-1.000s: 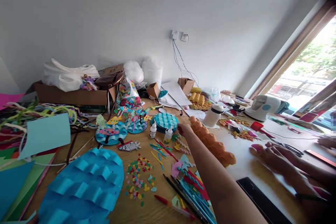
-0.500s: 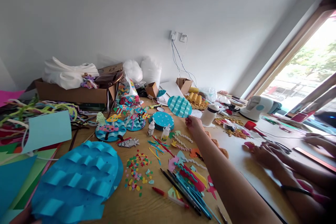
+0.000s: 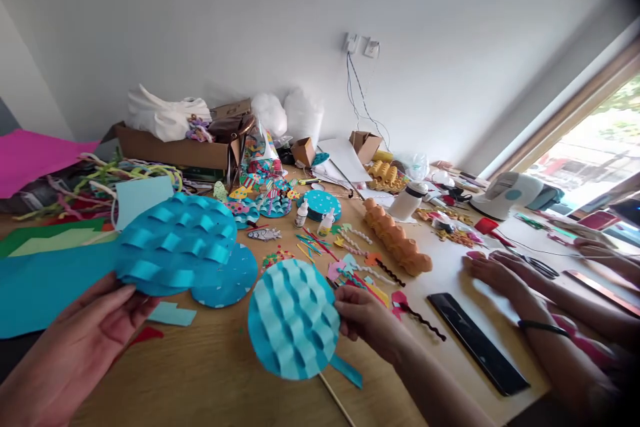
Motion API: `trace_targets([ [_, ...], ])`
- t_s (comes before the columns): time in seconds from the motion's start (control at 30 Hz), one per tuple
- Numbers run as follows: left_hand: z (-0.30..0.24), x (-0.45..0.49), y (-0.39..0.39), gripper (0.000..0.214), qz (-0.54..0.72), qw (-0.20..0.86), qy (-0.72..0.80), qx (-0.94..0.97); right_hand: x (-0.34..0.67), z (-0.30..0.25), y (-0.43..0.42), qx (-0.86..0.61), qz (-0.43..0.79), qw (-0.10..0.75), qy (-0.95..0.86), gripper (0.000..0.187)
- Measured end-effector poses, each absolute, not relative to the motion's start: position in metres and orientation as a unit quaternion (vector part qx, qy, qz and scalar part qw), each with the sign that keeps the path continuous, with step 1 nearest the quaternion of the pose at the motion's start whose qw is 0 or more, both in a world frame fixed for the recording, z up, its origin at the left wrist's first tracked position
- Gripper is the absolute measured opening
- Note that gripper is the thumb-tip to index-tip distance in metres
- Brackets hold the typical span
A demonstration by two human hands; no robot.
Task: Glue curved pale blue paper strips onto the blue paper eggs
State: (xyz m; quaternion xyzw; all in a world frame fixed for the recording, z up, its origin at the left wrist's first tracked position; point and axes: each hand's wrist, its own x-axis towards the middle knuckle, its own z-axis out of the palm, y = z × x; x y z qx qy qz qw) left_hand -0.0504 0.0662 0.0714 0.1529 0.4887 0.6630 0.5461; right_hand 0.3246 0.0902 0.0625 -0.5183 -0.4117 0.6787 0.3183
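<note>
My right hand [image 3: 367,320] pinches the right edge of a round blue paper disc with wavy woven strips [image 3: 294,317] and holds it just above the wooden table [image 3: 215,373], near the front edge. My left hand [image 3: 95,330] grips the lower left edge of a larger blue woven paper piece [image 3: 175,243], lifted over the table's left side. A flat dotted blue disc [image 3: 227,280] lies partly under that larger piece.
Another person's hands [image 3: 500,273] rest on white paper at the right, beside a black ruler [image 3: 477,341]. An orange egg carton [image 3: 397,247], glue bottles [image 3: 302,213], paper scraps, pencils, a cardboard box [image 3: 170,150] and a white machine [image 3: 507,190] crowd the table.
My right hand picked the small woven disc off the pile at the table's middle and brought it close to me. My left hand raised the larger woven piece. The view swung left.
</note>
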Motion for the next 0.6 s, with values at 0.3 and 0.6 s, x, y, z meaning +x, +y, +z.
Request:
trace_targets([
  [0.3,0.083,-0.023,0.055,0.023,0.644,0.551,0.471,0.246,0.269,0.027,0.077,-0.533,0.687,0.181,-0.46,0.019],
  [0.6,0.088,-0.01,0.063,0.037,0.623,0.574,0.471,0.247,0.261,0.025,0.076,-0.553,0.681,0.162,-0.452,0.006],
])
